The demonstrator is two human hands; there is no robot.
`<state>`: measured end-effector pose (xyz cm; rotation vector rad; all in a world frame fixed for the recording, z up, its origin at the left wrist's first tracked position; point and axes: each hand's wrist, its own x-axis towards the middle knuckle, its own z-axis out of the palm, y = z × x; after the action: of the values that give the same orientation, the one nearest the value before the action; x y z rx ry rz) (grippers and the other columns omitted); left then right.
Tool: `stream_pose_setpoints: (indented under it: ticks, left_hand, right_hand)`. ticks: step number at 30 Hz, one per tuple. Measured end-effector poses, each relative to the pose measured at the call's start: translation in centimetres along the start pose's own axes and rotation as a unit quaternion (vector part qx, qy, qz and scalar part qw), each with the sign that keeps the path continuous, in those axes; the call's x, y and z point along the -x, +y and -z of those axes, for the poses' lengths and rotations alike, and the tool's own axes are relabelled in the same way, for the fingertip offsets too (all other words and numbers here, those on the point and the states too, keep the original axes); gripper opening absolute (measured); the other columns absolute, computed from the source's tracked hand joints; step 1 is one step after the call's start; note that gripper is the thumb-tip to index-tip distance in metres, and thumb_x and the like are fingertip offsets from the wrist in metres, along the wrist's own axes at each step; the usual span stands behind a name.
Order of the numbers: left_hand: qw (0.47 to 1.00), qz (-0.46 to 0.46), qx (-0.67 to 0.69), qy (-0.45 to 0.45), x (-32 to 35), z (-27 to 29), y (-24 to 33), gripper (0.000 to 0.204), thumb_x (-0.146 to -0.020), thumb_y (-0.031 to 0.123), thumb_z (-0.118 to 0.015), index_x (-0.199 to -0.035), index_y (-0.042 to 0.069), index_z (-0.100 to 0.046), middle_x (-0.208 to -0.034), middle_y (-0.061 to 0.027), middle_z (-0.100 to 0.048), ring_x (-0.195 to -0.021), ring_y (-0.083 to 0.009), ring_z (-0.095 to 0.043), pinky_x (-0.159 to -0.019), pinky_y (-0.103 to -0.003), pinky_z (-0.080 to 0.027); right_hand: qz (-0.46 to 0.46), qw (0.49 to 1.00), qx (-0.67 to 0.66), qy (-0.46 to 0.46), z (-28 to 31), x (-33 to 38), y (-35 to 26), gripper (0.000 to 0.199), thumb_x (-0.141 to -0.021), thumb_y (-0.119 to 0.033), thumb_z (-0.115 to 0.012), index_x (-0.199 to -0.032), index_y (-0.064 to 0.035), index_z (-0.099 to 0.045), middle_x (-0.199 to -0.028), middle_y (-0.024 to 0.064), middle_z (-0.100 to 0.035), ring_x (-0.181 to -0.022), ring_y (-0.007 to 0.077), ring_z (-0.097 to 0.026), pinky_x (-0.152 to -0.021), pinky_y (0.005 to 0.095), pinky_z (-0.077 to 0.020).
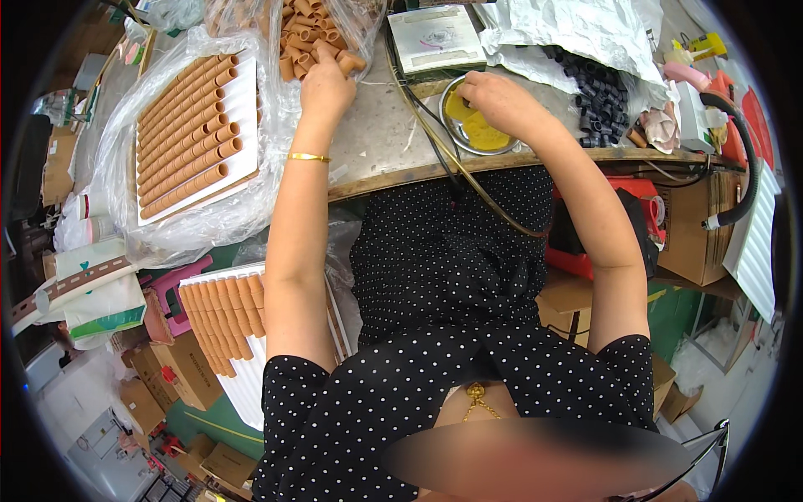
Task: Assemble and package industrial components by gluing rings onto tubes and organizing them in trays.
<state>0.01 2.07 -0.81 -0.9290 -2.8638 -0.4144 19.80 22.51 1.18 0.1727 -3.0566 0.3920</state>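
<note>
At the far left, a white tray (242, 100) lies inside a clear plastic bag (117, 151) on the workbench (376, 142), with orange-brown tubes (180, 138) lined up on it in tight rows. Lower down, off the bench edge, a second white tray (251, 385) carries another row of the same tubes standing side by side.

The left hand (326, 84) reaches up into a loose pile of orange-brown tubes (305, 38) in an open bag at the top of the bench. Its fingers curl around 1 tube (351, 60) at the edge of the pile, and a gold bangle (308, 156) sits on the wrist.

Right of it, a black cable (435, 151) runs across the bench. The right hand (502, 105) rests over a round metal dish (468, 142) holding a yellow pad (485, 132); its fingers are bent down and touching the yellow, narrow rather than spread, though whether they pinch anything I cannot tell.

Further right, small black parts (598, 96) spill from white paper wrapping (577, 33).
</note>
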Motion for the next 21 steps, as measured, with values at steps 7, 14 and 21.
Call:
stream_pose_setpoints:
  ticks: [7, 14, 21]
  left_hand:
    - [0.788, 0.169, 0.576, -0.138, 3.9, 3.0, -0.1, 0.026, -0.079, 0.012, -0.063, -0.097, -0.006, -0.057, -0.091, -0.0162, -0.063, -0.078, -0.0226, -0.062, -0.062, -0.029, -0.050]
    - [0.401, 0.250, 0.861, -0.190, 6.8, 0.9, 3.2, 0.018, -0.087, 0.005, -0.057, -0.099, -0.008, -0.053, -0.095, -0.0147, -0.059, -0.083, -0.0191, -0.061, -0.071, -0.023, -0.057]
    - [0.354, 0.277, 0.872, -0.196, 7.6, 1.0, 5.3, 0.020, -0.085, 0.003, -0.059, -0.101, -0.007, -0.052, -0.098, -0.0147, -0.057, -0.086, -0.0202, -0.061, -0.073, -0.024, -0.057]
  right_hand:
    - [-0.027, 0.999, -0.029, 0.012, 1.2, 0.0, -0.3, 0.018, -0.078, -0.009, -0.060, -0.094, -0.0011, -0.061, -0.091, 0.0130, -0.058, -0.087, 0.0304, -0.057, -0.076, 0.0382, -0.0463]
    - [-0.027, 0.917, -0.344, 0.202, 2.5, 0.3, -4.9, 0.023, -0.078, -0.004, -0.063, -0.100, -0.0046, -0.061, -0.092, 0.0078, -0.060, -0.079, 0.0197, -0.058, -0.070, 0.0273, -0.0479]
    - [0.004, 0.919, -0.298, 0.258, 2.5, 0.1, -5.6, 0.023, -0.076, -0.002, -0.063, -0.098, -0.0027, -0.061, -0.094, 0.0095, -0.061, -0.081, 0.0238, -0.061, -0.070, 0.0312, -0.0493]
